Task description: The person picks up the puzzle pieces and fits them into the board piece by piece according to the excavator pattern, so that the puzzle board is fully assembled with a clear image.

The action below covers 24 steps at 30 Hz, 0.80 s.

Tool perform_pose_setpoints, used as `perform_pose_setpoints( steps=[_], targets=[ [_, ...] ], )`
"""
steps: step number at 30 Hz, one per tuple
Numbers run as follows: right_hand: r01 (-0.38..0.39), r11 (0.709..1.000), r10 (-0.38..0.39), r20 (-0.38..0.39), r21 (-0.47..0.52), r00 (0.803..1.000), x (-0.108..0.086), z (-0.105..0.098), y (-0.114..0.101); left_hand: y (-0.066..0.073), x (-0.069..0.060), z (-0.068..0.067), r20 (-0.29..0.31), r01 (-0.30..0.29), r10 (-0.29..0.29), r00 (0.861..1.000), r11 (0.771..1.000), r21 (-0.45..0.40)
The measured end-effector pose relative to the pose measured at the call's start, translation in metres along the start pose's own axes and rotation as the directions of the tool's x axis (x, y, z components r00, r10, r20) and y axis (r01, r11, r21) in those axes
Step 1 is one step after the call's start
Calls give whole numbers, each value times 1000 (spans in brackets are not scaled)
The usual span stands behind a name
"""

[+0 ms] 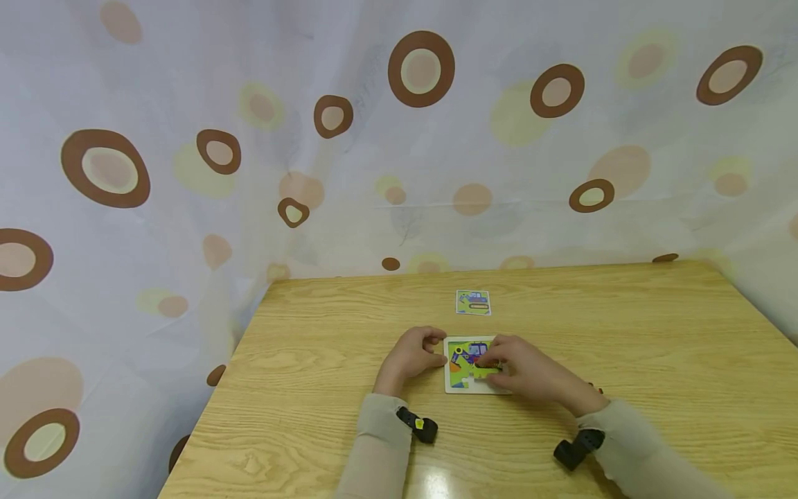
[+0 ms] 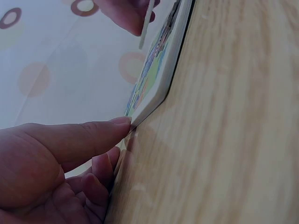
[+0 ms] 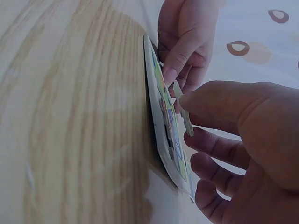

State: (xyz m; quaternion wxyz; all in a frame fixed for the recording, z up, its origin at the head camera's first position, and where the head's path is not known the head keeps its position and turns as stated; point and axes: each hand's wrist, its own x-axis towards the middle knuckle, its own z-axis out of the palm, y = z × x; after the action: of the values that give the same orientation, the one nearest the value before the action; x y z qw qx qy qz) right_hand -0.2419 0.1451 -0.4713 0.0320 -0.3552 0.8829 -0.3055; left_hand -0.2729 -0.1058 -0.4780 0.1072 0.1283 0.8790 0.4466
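A jigsaw puzzle board (image 1: 458,389) with a pale frame and a colourful digger picture lies flat on the table. My left hand (image 1: 414,351) holds its left side, the thumb (image 2: 100,135) against the edge and the other fingers bent. Over the board's right part, my right hand (image 1: 530,367) pinches a thin puzzle piece (image 3: 188,122) between thumb and fingers, tilted and just above the picture. The piece's printed face is mostly hidden. Bare pale patches show along the lower part of the board, partly covered by the right hand.
A small picture card (image 1: 474,303) with a similar digger lies behind the board. Small dark red bits (image 1: 595,389) show beside the right wrist. The wooden table (image 1: 299,367) meets a spotted curtain (image 1: 349,159) at the back and left.
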Motion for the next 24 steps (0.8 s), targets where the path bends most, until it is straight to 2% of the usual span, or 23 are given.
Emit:
perform_pose_setpoints(
  steps=[5,10,24],
  targets=[
    [13,1000,-13,12,22,1000,4,5,-2,1,-1,-1,2,-10,10,1000,1000,2],
    [1,1000,-1,27,-2,1000,6,9,-5,0,0,-1,-2,-13,13,1000,1000,-3],
    [-3,1000,3,52,-3,999,8,9,-7,-3,3,1,-5,4,-4,1000,1000,4]
  ],
)
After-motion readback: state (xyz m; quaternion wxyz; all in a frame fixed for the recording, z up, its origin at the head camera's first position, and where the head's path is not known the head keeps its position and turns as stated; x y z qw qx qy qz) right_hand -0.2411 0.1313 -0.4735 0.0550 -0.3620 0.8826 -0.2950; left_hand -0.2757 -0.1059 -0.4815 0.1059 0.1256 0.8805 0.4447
